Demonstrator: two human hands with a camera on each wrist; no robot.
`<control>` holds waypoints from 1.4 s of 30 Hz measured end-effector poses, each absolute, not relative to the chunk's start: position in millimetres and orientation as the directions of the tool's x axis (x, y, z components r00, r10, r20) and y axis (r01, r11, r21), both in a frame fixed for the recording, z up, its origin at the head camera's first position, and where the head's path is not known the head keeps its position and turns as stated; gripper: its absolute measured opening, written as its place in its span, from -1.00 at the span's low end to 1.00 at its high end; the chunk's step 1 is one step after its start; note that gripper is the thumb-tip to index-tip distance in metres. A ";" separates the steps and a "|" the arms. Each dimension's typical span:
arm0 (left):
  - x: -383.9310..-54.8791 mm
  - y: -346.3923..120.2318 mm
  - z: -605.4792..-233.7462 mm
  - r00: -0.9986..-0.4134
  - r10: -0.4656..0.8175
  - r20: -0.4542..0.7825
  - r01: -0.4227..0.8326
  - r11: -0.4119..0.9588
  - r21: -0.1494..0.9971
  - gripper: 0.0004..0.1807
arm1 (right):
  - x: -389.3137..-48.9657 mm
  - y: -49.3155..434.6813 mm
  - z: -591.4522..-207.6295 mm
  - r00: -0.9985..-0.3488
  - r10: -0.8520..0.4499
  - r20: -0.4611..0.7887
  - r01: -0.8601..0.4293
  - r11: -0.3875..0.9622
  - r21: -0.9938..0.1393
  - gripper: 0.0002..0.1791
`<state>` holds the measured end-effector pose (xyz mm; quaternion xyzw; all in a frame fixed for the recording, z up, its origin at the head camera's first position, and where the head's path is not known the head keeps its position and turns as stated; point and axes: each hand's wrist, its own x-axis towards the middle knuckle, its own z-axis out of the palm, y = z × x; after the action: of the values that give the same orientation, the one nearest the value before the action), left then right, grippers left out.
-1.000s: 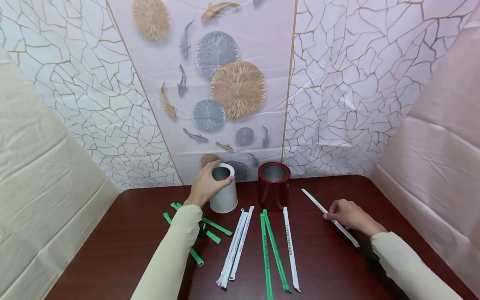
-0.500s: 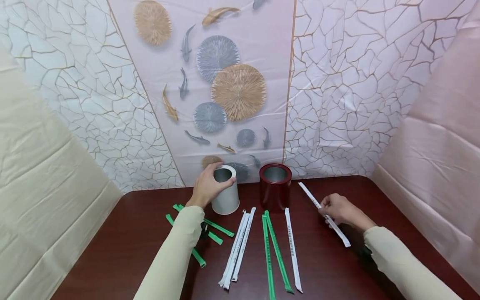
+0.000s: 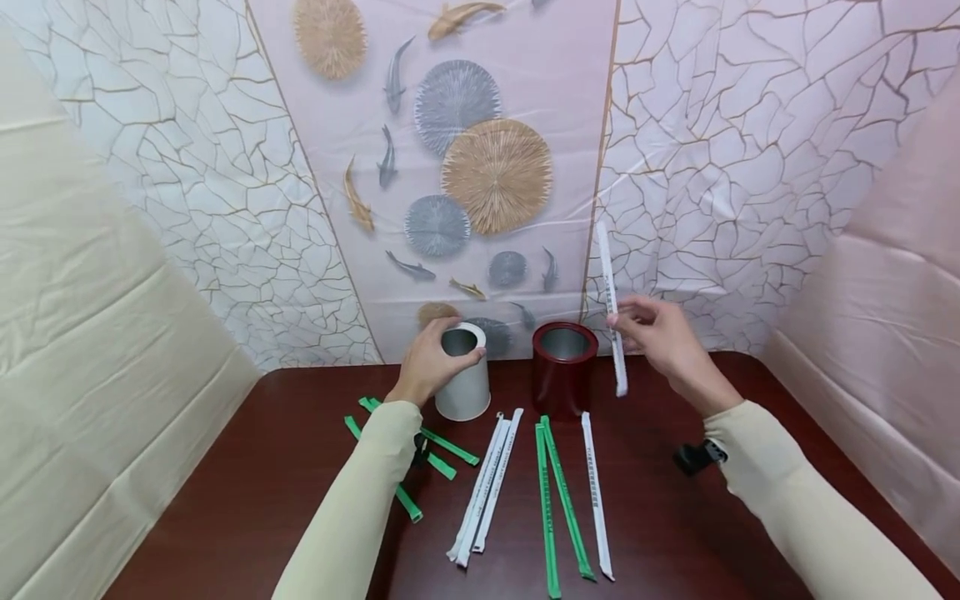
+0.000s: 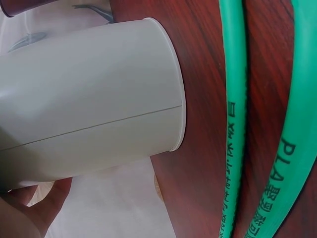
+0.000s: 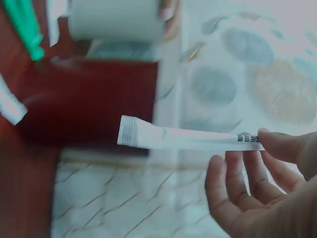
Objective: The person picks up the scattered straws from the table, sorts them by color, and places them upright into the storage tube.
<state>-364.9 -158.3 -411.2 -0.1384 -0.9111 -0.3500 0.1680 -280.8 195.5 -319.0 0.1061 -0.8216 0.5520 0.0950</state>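
My left hand holds the white can around its upper part, thumb and fingers on either side of the rim. The can stands upright on the table, its side seam showing in the left wrist view. In my right hand a white paper-wrapped straw is pinched between thumb and fingers. It is raised off the table, almost upright, just right of the dark red can. Seen from the right wrist, the straw's crimped lower end overlaps the red can near its rim.
Several green wrapped straws lie by the left forearm. White wrapped straws lie in front of the white can. Green straws and one white straw lie before the red can. A patterned cloth hangs behind the table.
My right hand has lifted the white wrapped straw off the table, moved it up and left beside the red can, and turned it nearly upright. My left hand has kept its grip on the white can.
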 end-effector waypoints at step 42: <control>-373.5 -158.0 -411.2 -0.912 0.115 0.393 0.354 0.705 0.615 -0.16 | -352.2 13.5 -312.4 -0.797 -0.539 0.271 -0.594 0.617 -0.517 -0.80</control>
<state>-373.5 -158.0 -411.2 -0.1292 -0.9084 -0.3620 0.1647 -352.2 13.5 -312.4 0.3154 -0.8981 0.3032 0.0446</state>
